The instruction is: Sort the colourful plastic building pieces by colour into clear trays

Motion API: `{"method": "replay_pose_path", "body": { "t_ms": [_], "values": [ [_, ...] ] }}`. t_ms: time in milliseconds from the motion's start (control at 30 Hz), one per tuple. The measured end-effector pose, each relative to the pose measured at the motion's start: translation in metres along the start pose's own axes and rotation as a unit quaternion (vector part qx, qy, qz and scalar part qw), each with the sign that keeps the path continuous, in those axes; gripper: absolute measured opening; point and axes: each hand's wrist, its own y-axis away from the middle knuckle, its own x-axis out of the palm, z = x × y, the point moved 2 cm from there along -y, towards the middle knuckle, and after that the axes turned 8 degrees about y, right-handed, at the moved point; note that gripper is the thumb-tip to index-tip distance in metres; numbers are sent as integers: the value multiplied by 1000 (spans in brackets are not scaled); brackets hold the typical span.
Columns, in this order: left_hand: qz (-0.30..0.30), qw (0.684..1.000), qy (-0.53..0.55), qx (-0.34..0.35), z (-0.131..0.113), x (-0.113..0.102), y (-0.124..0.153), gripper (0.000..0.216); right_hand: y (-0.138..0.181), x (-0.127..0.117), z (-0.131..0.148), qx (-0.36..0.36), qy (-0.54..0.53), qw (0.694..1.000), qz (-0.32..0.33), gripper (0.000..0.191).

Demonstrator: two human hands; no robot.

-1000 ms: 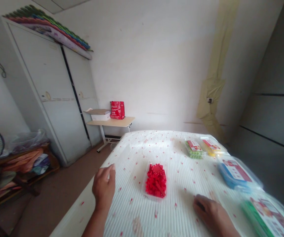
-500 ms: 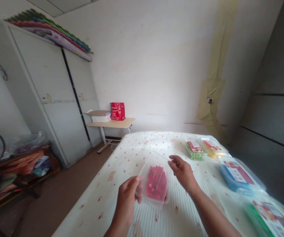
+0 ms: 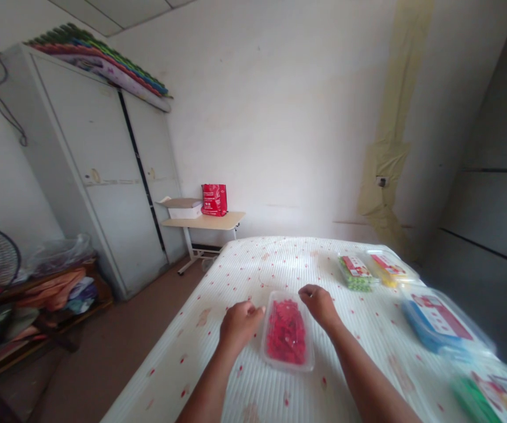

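Note:
A clear plastic container (image 3: 287, 335) of small red pieces lies on the patterned bed cover. A clear film or lid seems to lie over it, though its edge is hard to make out. At the container's upper left side is my left hand (image 3: 239, 324), fingers curled and thumb against the rim. My right hand (image 3: 319, 304) is closed in a pinch at the upper right corner. Its fingertips are partly hidden.
Along the right side of the bed (image 3: 200, 346) lie labelled clear boxes with light green (image 3: 355, 273), yellow (image 3: 390, 269), blue (image 3: 440, 320) and green (image 3: 491, 390) contents. A small table (image 3: 218, 221) with a red bag (image 3: 214, 200) stands by the wall.
The tilted clear lid over the red pieces has come down level. My left hand has moved up and curled at the rim; my right hand has come to the corner.

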Motion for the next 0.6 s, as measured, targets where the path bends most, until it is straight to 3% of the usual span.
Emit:
{"method": "replay_pose_path", "body": {
  "t_ms": [167, 300, 600],
  "values": [
    [23, 994, 90, -51, 10, 28, -33, 31, 1, 9, -8, 56, -71, 996, 16, 11],
    [18, 988, 142, -56, 15, 47, -45, 32, 7, 20, -17, 131, -160, 977, 56, 22],
    [-16, 979, 203, -18, 18, 55, -50, 21, 11, 35, -23, 198, -329, 921, 69, 19]
  ]
}}
